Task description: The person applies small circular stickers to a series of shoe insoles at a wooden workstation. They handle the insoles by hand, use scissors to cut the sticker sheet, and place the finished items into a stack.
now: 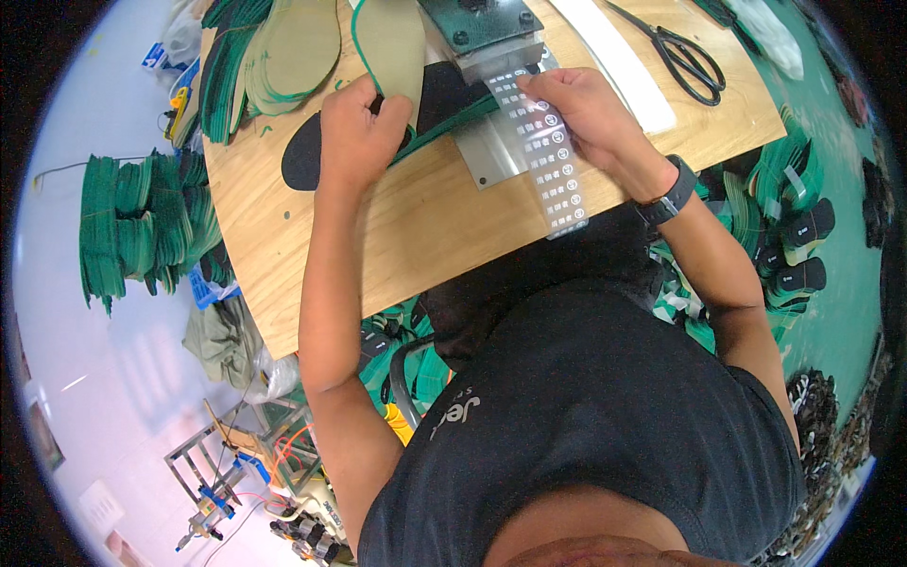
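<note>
The bench [269, 250] looks like smooth, lightly glossy wood; the strip [559, 180] is clear, shiny plastic film; the flat plate [484, 163] is smooth metal. The pale insole [392, 47] appears matt, the shirt [586, 397] matt cloth.

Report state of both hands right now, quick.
Left hand: closed, holding the beige insole.
Right hand: closed, thumb and fingers pinching the clear printed strip.

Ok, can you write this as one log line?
left hand: holding beige insole | right hand: holding clear printed strip | black scissors: on table
</note>
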Demonstrator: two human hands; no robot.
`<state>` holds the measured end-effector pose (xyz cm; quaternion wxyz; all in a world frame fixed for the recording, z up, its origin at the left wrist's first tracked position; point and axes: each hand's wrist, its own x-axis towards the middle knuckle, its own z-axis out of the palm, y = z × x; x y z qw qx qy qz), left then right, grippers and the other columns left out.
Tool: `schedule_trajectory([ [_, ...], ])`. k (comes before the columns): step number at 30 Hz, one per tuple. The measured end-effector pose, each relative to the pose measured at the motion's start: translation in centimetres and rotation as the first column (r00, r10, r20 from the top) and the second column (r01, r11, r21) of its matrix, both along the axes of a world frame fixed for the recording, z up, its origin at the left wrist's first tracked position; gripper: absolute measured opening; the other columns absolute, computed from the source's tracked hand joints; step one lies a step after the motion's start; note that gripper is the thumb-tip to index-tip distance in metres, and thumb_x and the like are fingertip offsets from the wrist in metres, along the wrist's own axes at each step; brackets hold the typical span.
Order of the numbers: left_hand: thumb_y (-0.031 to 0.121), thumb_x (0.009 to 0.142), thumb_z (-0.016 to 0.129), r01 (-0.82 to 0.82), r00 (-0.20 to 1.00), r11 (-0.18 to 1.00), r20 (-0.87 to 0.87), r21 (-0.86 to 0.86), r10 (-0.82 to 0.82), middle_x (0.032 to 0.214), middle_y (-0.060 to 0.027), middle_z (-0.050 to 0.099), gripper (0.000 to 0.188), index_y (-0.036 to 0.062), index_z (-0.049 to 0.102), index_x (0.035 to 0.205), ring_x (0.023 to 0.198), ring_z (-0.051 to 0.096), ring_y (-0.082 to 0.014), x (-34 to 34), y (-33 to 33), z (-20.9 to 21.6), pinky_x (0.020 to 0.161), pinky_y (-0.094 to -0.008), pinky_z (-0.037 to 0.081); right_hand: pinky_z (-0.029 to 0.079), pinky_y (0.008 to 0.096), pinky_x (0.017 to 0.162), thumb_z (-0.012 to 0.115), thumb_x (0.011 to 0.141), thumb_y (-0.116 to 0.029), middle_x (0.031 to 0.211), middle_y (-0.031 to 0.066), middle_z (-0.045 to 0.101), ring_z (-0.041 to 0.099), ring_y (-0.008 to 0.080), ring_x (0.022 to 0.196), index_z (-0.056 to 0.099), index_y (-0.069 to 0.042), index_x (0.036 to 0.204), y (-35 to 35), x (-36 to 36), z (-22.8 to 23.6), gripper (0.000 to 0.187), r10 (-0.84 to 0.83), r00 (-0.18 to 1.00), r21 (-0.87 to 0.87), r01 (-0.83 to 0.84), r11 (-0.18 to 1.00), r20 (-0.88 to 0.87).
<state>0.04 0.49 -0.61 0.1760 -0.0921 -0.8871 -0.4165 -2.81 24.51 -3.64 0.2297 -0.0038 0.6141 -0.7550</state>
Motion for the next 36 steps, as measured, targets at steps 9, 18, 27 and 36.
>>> schedule_trajectory([
  [9, 0.031, 0.069, 0.074, 0.064, 0.998, 0.983, 0.036, -0.173, -0.059, 0.091, -0.0163, 0.062, 0.048, 0.0045, 0.058, 0.106, 0.082, 0.059, -0.029, 0.2, 1.2, 0.3, 0.076, -0.0348, 0.047, 0.033, 0.0197, 0.037, 0.06, 0.089, -0.022, 0.056, 0.001, 0.058, 0.049, 0.006, 0.042, 0.062, -0.003, 0.072, -0.3, -0.1, -0.5, 0.026, 0.007, 0.999, 0.0, -0.007, 1.0, -0.053],
  [18, 0.041, 0.063, 0.078, 0.038, 0.999, 0.915, 0.004, -0.402, -0.04, 0.099, -0.0214, 0.063, 0.073, -0.0001, 0.056, 0.119, 0.094, 0.059, -0.0357, 0.0, 1.2, 0.4, 0.084, -0.039, 0.046, 0.038, 0.0171, 0.047, 0.059, 0.09, -0.022, 0.065, -0.0023, 0.058, 0.05, 0.0028, 0.052, 0.062, -0.003, 0.077, 0.8, 1.0, 0.0, 0.023, 0.069, 0.985, 0.085, -0.056, 0.995, -0.156],
  [27, 0.024, 0.073, 0.064, 0.012, 0.963, 0.96, 0.262, -0.279, 0.064, 0.082, -0.018, 0.064, 0.04, -0.002, 0.061, 0.103, 0.077, 0.06, -0.0333, 0.4, 1.8, 2.3, 0.073, -0.0364, 0.048, 0.049, 0.0223, 0.051, 0.058, 0.087, -0.011, 0.069, 0.0052, 0.061, 0.058, 0.0099, 0.054, 0.061, 0.004, 0.081, 3.5, 1.1, 1.2, 0.017, -0.3, 0.954, -0.255, 0.297, 0.92, 0.031],
  [36, 0.014, 0.079, 0.054, -0.071, 0.996, 0.964, 0.078, 0.257, 0.052, 0.079, -0.0042, 0.062, 0.021, -0.0046, 0.061, 0.087, 0.071, 0.055, -0.0152, -0.5, -1.1, 0.1, 0.069, -0.0307, 0.045, 0.048, 0.02, 0.044, 0.061, 0.085, -0.011, 0.067, 0.0083, 0.064, 0.06, 0.0107, 0.049, 0.063, 0.004, 0.076, -0.1, 0.2, 0.6, 0.018, 0.004, 0.998, -0.094, 0.001, 0.996, 0.055],
])
